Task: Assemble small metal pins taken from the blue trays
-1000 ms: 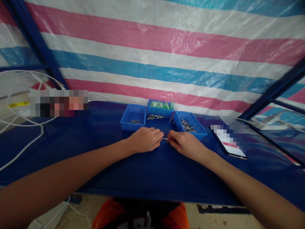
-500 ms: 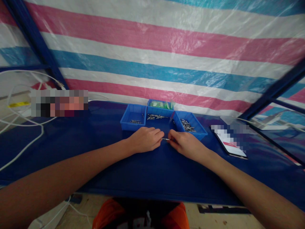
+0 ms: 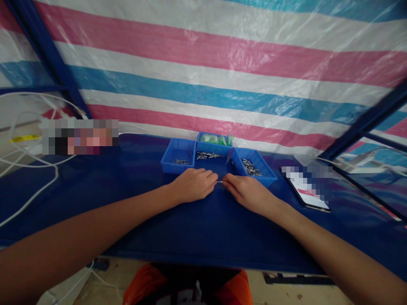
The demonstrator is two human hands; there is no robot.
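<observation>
A thin metal pin [image 3: 219,182] spans the small gap between my hands, above the blue table. My left hand [image 3: 197,184] is closed on its left end. The fingers of my right hand [image 3: 241,189] pinch its right end. Just beyond my hands are a left blue bin [image 3: 178,151] with a few metal pins at its bottom and a right blue bin [image 3: 254,163] with a larger heap of them. Loose pins [image 3: 208,156] lie between these bins, in front of a rear blue bin [image 3: 213,148] holding green and clear packets.
A phone [image 3: 307,190] lies on the blue table [image 3: 190,233] to the right. White cables [image 3: 47,186] loop over the left side. A striped plastic sheet [image 3: 206,72] hangs behind, between blue metal posts.
The fingers of my right hand have shifted slightly left and closed further along the pin, so less of it shows. My left hand has hardly moved.
</observation>
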